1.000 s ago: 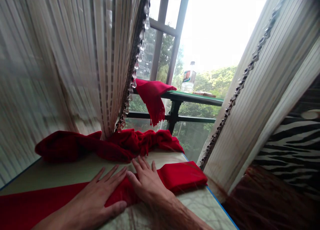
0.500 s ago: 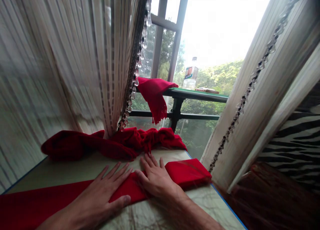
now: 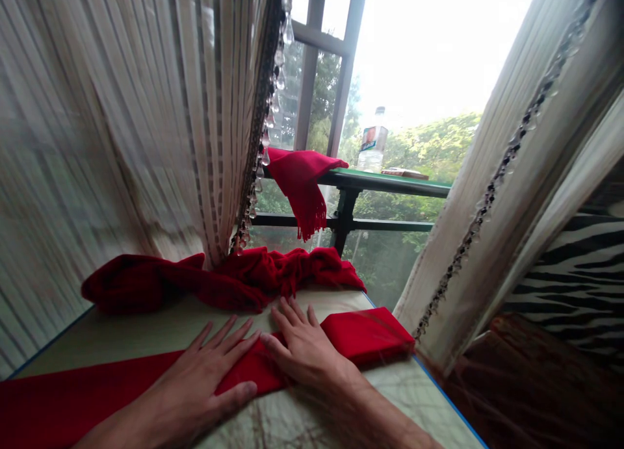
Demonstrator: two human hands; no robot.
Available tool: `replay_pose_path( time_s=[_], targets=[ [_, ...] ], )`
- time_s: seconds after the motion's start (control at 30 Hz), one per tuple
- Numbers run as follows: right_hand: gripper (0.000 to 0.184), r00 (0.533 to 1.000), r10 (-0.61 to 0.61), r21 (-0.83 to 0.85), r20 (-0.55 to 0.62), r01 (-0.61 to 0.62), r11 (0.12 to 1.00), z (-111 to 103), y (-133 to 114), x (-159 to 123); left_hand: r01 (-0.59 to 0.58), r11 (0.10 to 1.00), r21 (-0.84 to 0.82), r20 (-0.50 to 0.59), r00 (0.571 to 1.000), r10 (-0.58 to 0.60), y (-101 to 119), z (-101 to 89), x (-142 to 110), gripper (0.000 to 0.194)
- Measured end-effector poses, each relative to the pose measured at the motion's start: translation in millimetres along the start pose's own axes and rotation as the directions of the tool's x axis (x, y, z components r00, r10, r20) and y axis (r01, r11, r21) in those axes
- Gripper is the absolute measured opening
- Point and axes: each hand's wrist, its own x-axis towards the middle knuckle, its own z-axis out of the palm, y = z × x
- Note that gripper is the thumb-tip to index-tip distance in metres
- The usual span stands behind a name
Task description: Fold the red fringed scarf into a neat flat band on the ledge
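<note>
A long red scarf [image 3: 97,390] lies flat across the pale table, running from the lower left to a thicker folded end [image 3: 365,335] near the right edge. Flat on its middle rests my left hand [image 3: 209,364], fingers spread. My right hand [image 3: 307,348] also lies open on the cloth, just left of the folded part, with its fingertips reaching past the scarf's far edge. Both palms hide some of the cloth beneath. Behind them, a crumpled heap of red cloth [image 3: 283,273] stretches along the table's back edge.
The table [image 3: 404,397] has a blue edge. Beyond it, a fringed red scarf [image 3: 307,189] hangs over a green-topped railing [image 3: 404,182], where a clear bottle [image 3: 373,143] stands. Curtains with bead trim [image 3: 160,111] flank the window. Zebra-striped fabric [image 3: 575,280] is at right.
Both hands stay in nearly the same place on the scarf. The camera view has shifted very slightly; nothing has been picked up or let go.
</note>
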Motion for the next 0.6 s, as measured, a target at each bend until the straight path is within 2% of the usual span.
replay_pose_path(
  time_s=[0.2, 0.43, 0.6],
  targets=[
    [0.07, 0.999, 0.038, -0.004, 0.016, -0.038, 0.999, -6.7, 3.9, 1.3, -0.019, 0.999, -0.026, -0.042, 0.999, 0.018, 2.5, -2.6, -0.5, 0.071],
    [0.071, 0.997, 0.066, -0.017, -0.025, -0.067, 0.998, -3.3, 4.9, 1.5, -0.01, 0.999, -0.032, -0.033, 0.999, 0.009, 1.6, -1.4, -0.8, 0.072],
    [0.073, 0.997, 0.069, -0.018, -0.044, -0.07, 0.997, -2.5, 5.7, 2.8, -0.029, 0.999, -0.039, -0.064, 0.998, 0.026, 0.3, -0.9, -1.5, 0.071]
  ],
)
